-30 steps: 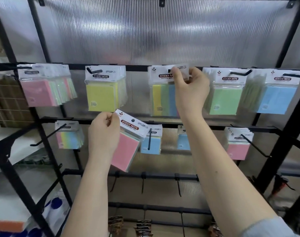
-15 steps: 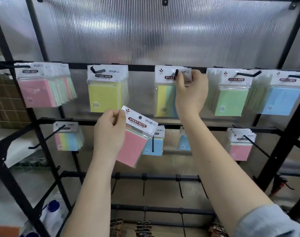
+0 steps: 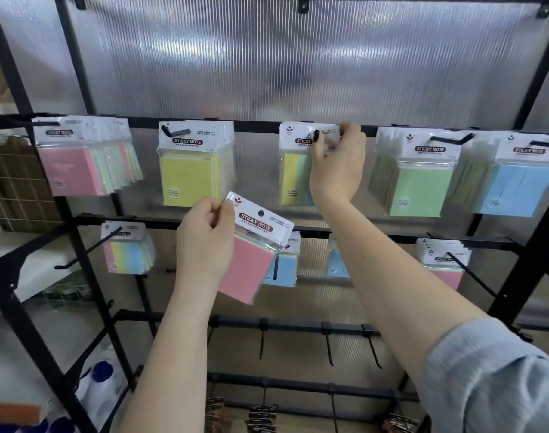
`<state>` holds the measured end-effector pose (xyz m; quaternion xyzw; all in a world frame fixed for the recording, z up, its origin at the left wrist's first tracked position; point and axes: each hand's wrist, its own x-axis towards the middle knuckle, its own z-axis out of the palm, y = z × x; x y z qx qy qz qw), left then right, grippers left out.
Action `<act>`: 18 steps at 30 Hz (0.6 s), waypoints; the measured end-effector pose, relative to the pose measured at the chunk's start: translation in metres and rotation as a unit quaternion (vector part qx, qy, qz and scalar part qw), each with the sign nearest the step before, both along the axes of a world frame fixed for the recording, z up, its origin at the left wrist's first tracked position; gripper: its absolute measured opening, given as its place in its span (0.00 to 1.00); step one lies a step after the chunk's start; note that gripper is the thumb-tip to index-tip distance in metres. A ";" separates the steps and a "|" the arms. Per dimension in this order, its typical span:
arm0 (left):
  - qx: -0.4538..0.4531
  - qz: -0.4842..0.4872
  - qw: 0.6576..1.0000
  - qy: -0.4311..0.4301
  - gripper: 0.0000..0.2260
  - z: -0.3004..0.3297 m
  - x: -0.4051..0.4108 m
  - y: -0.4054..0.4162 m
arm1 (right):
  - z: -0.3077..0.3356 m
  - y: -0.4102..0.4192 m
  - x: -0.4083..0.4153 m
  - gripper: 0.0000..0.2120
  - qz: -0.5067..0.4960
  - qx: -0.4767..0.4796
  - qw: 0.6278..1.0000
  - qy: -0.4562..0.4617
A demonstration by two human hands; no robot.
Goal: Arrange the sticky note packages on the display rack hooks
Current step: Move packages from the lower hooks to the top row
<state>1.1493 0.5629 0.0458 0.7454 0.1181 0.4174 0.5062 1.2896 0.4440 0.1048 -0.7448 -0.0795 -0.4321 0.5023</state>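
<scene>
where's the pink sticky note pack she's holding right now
In the head view, the pink pack sits left of centre, tilted, pinched by the left hand, below the yellow pack and in front of a blue pack.

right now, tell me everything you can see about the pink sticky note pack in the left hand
The pink sticky note pack is a clear plastic sleeve over a pink pad, with paler coloured layers showing at its edge. Its white header card reads STICKY NOTE in a red oval and has a round hang hole. It is tilted, header up and to the right, off any hook, in front of the second row. The left hand pinches its top left corner.
</scene>
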 end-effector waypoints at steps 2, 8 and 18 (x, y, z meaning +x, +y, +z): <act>-0.004 -0.001 1.000 -0.001 0.10 0.000 -0.001 -0.005 | -0.002 0.001 0.001 0.18 0.005 -0.002 1.000 0.003; -0.005 0.009 1.000 -0.002 0.10 0.001 -0.004 -0.016 | -0.004 -0.006 0.001 0.21 0.057 0.025 0.998 0.009; 0.011 -0.014 1.000 0.007 0.12 0.002 0.001 -0.050 | -0.029 -0.076 -0.025 0.05 0.108 0.054 0.993 -0.007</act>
